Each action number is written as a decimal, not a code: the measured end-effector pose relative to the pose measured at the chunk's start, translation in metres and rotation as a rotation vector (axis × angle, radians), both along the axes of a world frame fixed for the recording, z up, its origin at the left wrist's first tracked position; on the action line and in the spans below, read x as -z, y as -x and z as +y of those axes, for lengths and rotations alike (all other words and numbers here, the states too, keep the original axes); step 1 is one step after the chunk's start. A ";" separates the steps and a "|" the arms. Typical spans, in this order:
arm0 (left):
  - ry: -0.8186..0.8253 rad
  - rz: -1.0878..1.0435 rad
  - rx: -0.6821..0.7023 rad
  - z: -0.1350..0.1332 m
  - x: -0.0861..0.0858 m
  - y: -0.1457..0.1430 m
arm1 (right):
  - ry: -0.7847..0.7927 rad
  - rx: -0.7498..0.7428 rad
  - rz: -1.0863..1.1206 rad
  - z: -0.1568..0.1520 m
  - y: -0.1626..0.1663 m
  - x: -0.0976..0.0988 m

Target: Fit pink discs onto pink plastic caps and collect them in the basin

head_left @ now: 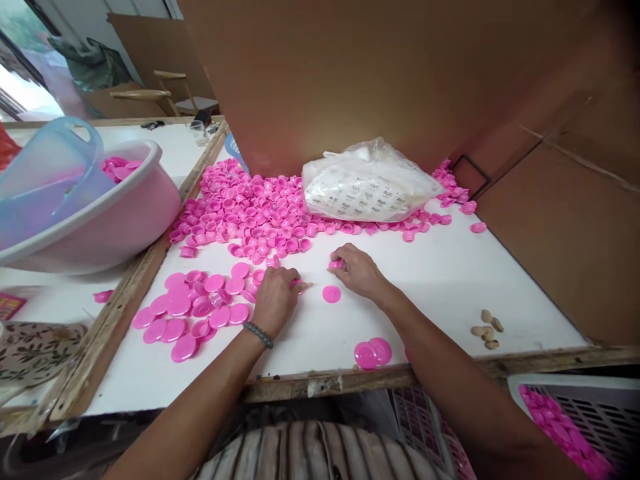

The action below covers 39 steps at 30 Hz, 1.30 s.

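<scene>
My right hand [357, 270] pinches a small pink plastic cup [335, 265] just above the white tabletop. A flat pink disc [331, 294] lies on the table right below that hand. My left hand [276, 297], with a beaded bracelet at the wrist, is closed; a bit of pink plastic shows at its fingertips, mostly hidden by the fingers. Left of it spreads a loose group of pink discs [179, 300], some with cups among them. Behind both hands lies a big heap of small pink cups [260, 207]. Two more discs [373, 353] overlap near the front edge.
A clear plastic bag of printed white packets [365, 190] rests on the heap, against a large cardboard box [350, 80]. Peanuts [487, 330] lie at right. On the left stands a pink basin [135, 200]; below right, a basket [600, 393] holds pink pieces.
</scene>
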<state>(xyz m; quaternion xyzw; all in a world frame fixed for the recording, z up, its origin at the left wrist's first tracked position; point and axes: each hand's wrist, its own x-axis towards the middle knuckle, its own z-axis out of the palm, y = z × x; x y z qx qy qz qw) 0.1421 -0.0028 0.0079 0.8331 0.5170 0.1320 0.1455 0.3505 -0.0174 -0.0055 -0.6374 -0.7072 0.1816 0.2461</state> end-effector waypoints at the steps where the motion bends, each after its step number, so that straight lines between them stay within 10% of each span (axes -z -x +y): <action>1: -0.024 0.031 -0.003 0.000 -0.001 0.002 | 0.001 -0.013 0.008 -0.001 0.000 0.000; 6: -0.234 0.060 -0.021 -0.011 -0.006 -0.005 | 0.004 -0.093 0.015 -0.001 0.000 0.002; 12: -0.056 -0.047 0.282 -0.023 0.003 -0.048 | -0.075 0.020 0.035 0.000 -0.009 -0.002; 26: 0.083 -0.280 0.014 -0.006 0.024 -0.028 | -0.024 0.022 -0.079 -0.001 -0.008 -0.001; 39: 0.064 -0.318 0.038 -0.002 0.027 -0.031 | -0.121 -0.024 -0.213 0.003 -0.013 -0.002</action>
